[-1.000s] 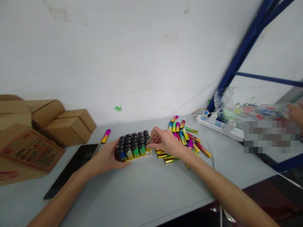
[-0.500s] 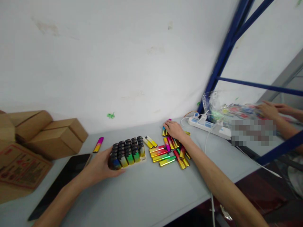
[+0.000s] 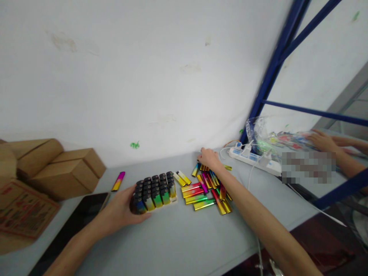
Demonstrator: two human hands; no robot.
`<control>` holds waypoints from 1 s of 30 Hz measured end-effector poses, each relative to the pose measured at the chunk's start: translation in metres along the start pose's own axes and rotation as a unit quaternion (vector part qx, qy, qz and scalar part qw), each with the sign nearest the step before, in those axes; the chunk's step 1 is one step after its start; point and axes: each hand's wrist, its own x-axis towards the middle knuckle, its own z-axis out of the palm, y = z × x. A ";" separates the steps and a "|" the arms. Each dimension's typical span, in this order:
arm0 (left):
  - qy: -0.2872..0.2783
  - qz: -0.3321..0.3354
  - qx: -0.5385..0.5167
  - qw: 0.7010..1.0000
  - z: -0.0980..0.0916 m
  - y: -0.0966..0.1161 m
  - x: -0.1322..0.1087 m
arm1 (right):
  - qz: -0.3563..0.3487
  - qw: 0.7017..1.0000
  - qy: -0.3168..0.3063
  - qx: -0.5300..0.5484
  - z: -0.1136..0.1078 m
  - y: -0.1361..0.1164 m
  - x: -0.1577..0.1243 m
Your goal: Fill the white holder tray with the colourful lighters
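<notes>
My left hand point(image 3: 125, 209) is wrapped round the left end of a tray of upright lighters point(image 3: 156, 193) with black tops, standing on the grey table point(image 3: 178, 241). At the far side of a loose pile of shiny coloured lighters point(image 3: 198, 191), my right hand point(image 3: 209, 158) is closed, its fingertips bent down among them; what it grips, if anything, is hidden. Two white-and-yellow lighters point(image 3: 182, 178) lie between tray and pile. A single pink-and-yellow lighter point(image 3: 118, 181) lies on the table behind my left hand.
Cardboard boxes point(image 3: 69, 172) and a black flat device point(image 3: 71, 226) are at the left. A white power strip point(image 3: 255, 160) with cables lies right of the pile, near a blue metal frame point(image 3: 266, 82). Another person's hands point(image 3: 324, 142) touch plastic-wrapped items at the far right.
My right hand has shifted slightly at the back of the pile, and its fingers are more curled. Several lighters near it lie differently. My left hand stays on the tray.
</notes>
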 end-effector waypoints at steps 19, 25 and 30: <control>-0.021 -0.002 -0.021 1.000 -0.003 0.013 0.000 | -0.191 0.736 -0.170 0.627 -0.014 0.000 -0.062; -0.028 -0.027 -0.026 0.999 -0.005 0.018 -0.001 | -0.210 0.694 -0.180 0.665 -0.003 -0.013 -0.087; -0.023 -0.030 -0.006 0.999 -0.007 0.019 -0.001 | -0.174 0.697 -0.178 0.672 0.003 -0.028 -0.094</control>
